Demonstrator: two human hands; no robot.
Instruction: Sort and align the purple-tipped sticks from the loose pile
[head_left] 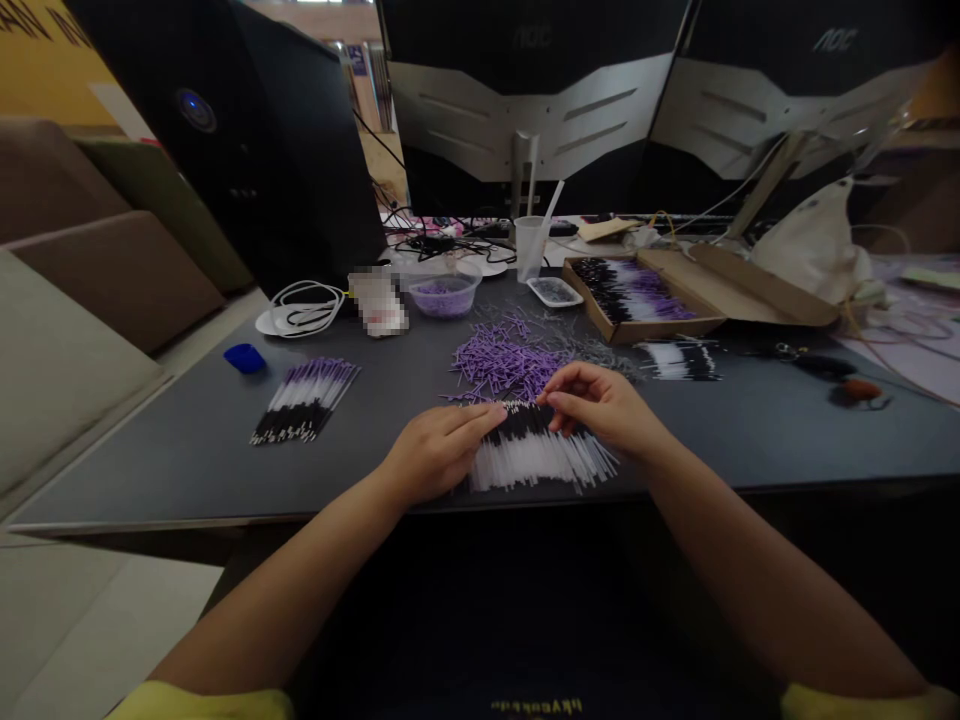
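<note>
A row of thin sticks (529,458), black at the far end and whitish at the near end, lies by the table's front edge. My left hand (439,450) rests on the row's left side, its fingers stretched out towards the black ends. Over the right side of the row is my right hand (592,405), thumb and index finger pinched; whatever is between them is too small to make out. Just behind both hands lies a loose heap of purple pieces (502,355). A bundle of purple, white and black sticks (306,400) lies to the left.
An open cardboard box (660,328) of sticks stands at the back right, near white sticks (681,360). Farther back are a plastic bowl (444,297), a small tray (555,292) and a cup (529,250). A blue object (245,358) and white cable (304,310) lie left.
</note>
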